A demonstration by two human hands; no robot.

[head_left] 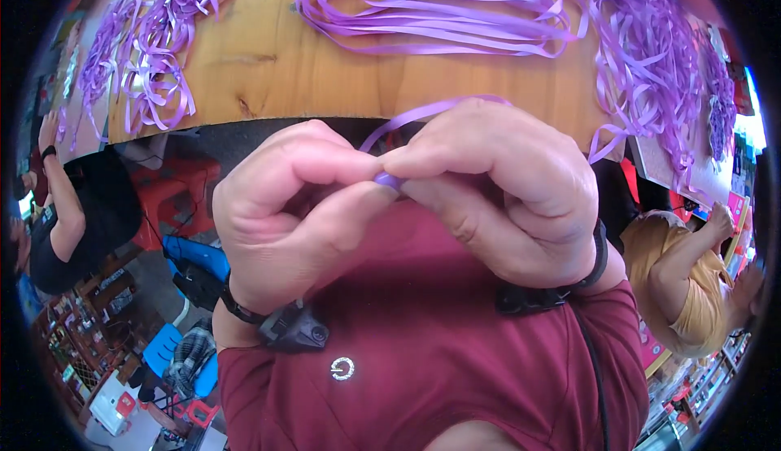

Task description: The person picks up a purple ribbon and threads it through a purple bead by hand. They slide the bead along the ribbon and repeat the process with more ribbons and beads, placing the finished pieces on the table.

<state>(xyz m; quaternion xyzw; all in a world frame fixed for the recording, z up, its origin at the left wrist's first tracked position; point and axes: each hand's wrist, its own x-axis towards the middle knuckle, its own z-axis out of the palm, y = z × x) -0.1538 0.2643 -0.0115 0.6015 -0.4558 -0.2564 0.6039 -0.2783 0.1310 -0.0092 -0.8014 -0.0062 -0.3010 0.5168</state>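
Observation:
A narrow purple ribbon (425, 110) is pinched between my two hands, just in front of the table's near edge. The thumb and index finger of my left hand (293, 207) are closed on it. My right hand (512, 195) pinches it too, and the fingertips of both hands meet. A small purple bit (388, 179) of it shows between the thumbs; whether it is folded or knotted I cannot tell. From there the ribbon arcs up behind my right hand. Both wrists wear dark straps.
On the wooden table (244, 77) lies a long looped bundle of purple ribbon (439, 32). Tangled ribbon heaps (159, 52) lie at the left and at the right (651, 61). A red stool (171, 195) and blue chair (163, 349) stand at left. Other people sit on both sides.

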